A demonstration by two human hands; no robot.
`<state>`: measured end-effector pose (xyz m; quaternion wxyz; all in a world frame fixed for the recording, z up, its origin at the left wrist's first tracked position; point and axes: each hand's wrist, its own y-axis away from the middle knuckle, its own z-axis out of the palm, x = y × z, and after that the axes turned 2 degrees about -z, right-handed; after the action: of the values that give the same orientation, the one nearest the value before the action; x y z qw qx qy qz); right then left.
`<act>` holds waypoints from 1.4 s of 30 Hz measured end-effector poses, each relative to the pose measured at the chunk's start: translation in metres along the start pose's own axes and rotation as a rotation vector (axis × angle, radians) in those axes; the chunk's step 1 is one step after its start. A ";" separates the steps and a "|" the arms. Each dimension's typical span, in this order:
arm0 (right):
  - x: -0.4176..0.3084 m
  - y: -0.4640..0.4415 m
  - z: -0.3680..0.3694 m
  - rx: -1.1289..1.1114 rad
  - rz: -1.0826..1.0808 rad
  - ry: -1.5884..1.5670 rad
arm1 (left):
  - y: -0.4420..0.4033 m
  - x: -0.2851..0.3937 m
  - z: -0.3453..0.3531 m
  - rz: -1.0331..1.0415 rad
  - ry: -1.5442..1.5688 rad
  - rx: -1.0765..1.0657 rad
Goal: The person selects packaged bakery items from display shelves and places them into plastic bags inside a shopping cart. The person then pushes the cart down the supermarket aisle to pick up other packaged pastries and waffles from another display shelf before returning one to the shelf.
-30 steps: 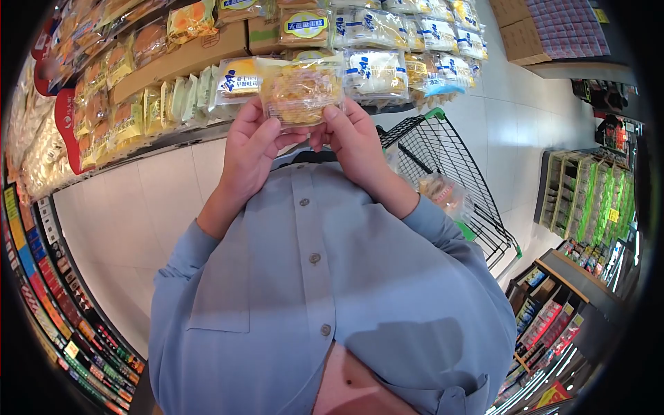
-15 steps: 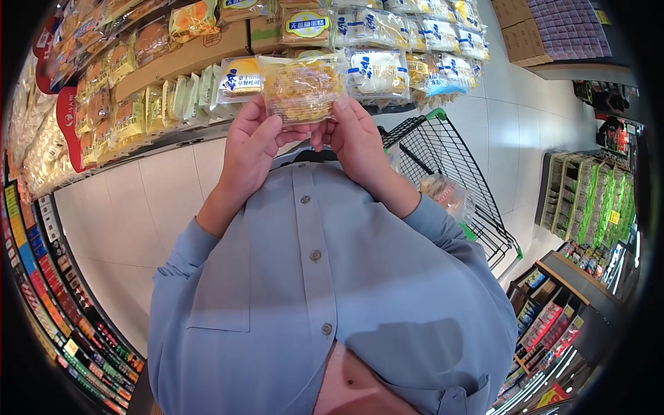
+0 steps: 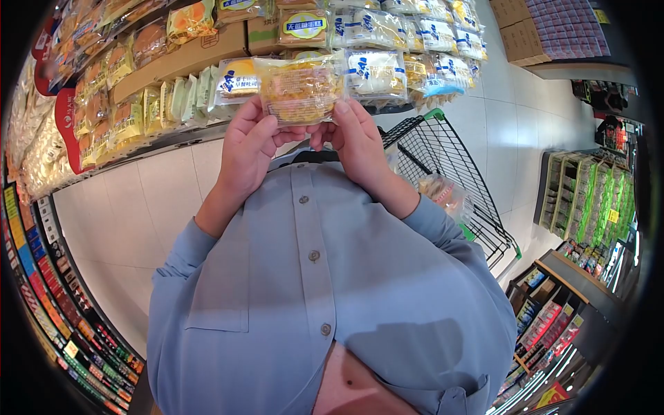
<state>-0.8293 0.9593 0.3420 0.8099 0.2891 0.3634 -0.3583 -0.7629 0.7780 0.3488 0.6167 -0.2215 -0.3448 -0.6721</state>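
Observation:
A clear plastic package with a yellowish baked item is held up in front of the shelf, printed with small text. My left hand pinches its lower left corner between thumb and fingers. At the lower right corner, my right hand grips it the same way, thumb on the near face. The fingertips of both hands come close together beneath the package. Behind it are a white-and-blue bread package on the left and another white package on the right.
A black wire shopping cart with green corners stands to the right, with a bagged item inside. Rows of packaged bread fill the shelf ahead. Stacked cartons and a green-packed display are farther right.
The package tilted slightly back and forth in my hands and its glare shifted. Both hands keep their hold at nearly the same place.

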 end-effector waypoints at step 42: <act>0.000 0.009 -0.003 0.031 0.003 -0.018 | 0.004 -0.007 -0.001 0.010 -0.075 0.059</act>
<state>-0.8230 0.9669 0.3421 0.8092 0.2987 0.3500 -0.3654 -0.7577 0.7820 0.3439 0.6128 -0.2300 -0.3865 -0.6498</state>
